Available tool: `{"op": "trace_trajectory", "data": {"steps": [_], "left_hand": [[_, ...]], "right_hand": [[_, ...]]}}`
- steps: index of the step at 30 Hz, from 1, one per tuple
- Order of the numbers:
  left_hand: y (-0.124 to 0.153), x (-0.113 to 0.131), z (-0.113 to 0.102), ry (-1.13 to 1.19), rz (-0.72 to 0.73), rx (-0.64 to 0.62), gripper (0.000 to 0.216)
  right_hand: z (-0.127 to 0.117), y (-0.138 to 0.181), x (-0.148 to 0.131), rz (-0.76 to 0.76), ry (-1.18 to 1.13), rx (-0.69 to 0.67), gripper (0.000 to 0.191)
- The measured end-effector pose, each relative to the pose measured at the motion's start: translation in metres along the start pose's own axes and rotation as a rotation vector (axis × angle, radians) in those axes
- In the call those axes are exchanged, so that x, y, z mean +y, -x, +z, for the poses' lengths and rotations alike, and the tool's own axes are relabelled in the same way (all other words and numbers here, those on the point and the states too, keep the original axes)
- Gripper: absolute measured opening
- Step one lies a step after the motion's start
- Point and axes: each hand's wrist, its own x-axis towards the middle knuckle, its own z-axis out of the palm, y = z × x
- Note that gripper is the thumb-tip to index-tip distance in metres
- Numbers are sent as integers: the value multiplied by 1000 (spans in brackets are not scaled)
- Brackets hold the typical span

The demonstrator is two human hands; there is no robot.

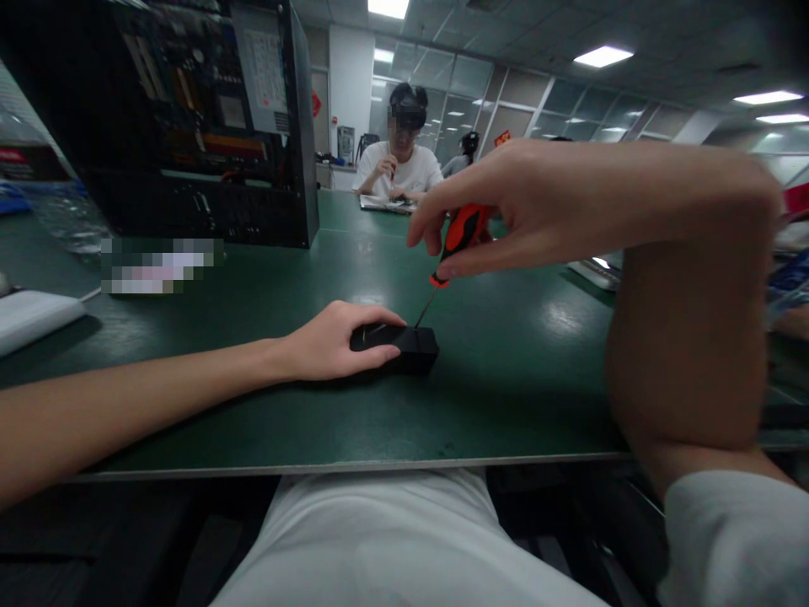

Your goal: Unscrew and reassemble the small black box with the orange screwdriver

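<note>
A small black box-shaped device (pixel 418 350) lies on the green tabletop in front of me. My left hand (pixel 345 341) is closed around its left end, thumb on the near side and fingers over the far side. Above it, my right hand (pixel 499 211) grips a screwdriver (pixel 464 229) with an orange and black handle. The screwdriver's thin shaft slants down to the left, and its tip meets the top face of the black device. What exactly the tip sits in is too small to make out.
At the back left stands an open black computer case (pixel 215 143) with boards inside. A white object (pixel 38 320) lies at the far left, near a plastic bottle (pixel 56 185). Across the table (pixel 518 396) sits a person (pixel 404 156) in a white shirt. The table's front edge runs before my lap.
</note>
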Motion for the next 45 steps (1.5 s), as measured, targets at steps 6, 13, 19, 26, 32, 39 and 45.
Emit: {"op": "trace_trajectory", "data": {"steps": [6, 13, 19, 26, 32, 39, 45], "left_hand": [[3, -5, -1, -121, 246, 92, 28], [3, -11, -4, -138, 328, 98, 27], [0, -9, -15, 18, 263, -30, 28], [-4, 0, -2, 293, -117, -31, 26], [-6, 0, -6, 336, -183, -104, 30], [-5, -1, -7, 340, -173, -114, 33], [-4, -2, -8, 344, -161, -118, 32]], "right_hand": [[1, -7, -4, 4, -24, 30, 30], [2, -5, -1, 27, -12, 24, 27], [4, -7, 0, -9, -19, 3, 37], [6, -9, 3, 106, -14, 27, 26], [4, -9, 9, 22, -80, -10, 35], [6, -11, 9, 78, -107, -8, 28], [0, -10, -6, 47, -184, 72, 26]]}}
